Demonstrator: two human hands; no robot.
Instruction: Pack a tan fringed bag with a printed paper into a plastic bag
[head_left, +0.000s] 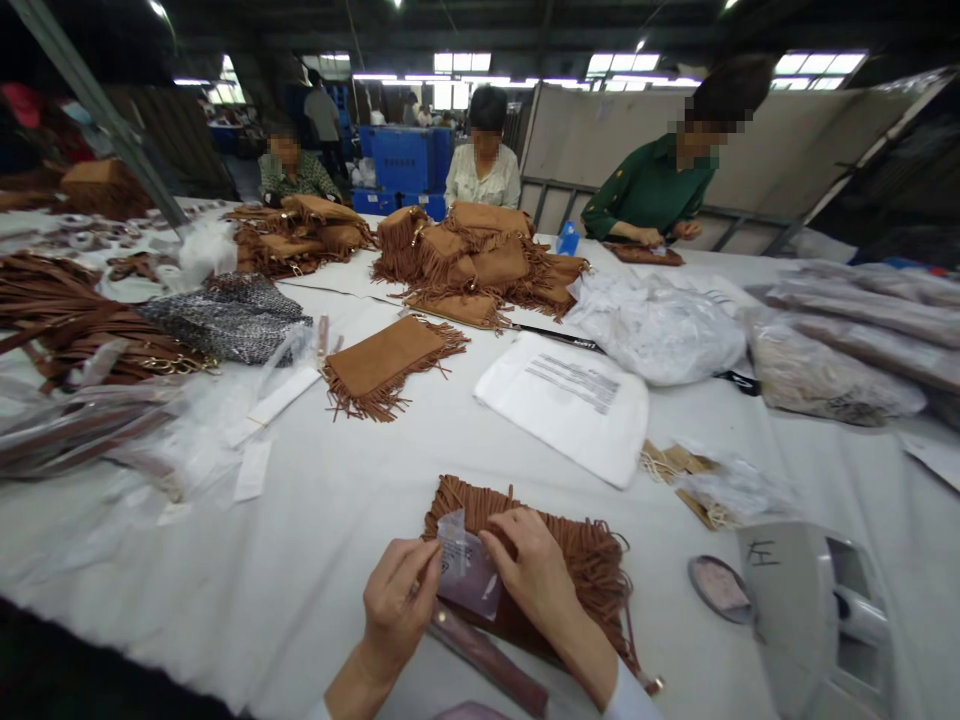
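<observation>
Tan suede fringed bag (577,570) lay on the white bench (315,540) as the left hand (394,600) and right hand (536,575) both pinched a small clear packet (466,572) above it, apparently mid-packing; tucking it inside would demand careful fingertip control.

— What's in hand?
— My left hand (396,600) and right hand (538,580) pinch a small clear plastic packet (466,572) over a brown suede fringed pouch (585,565).
— Nearby?
— A white printed paper sheet (571,405) on the white table (315,520).
</observation>
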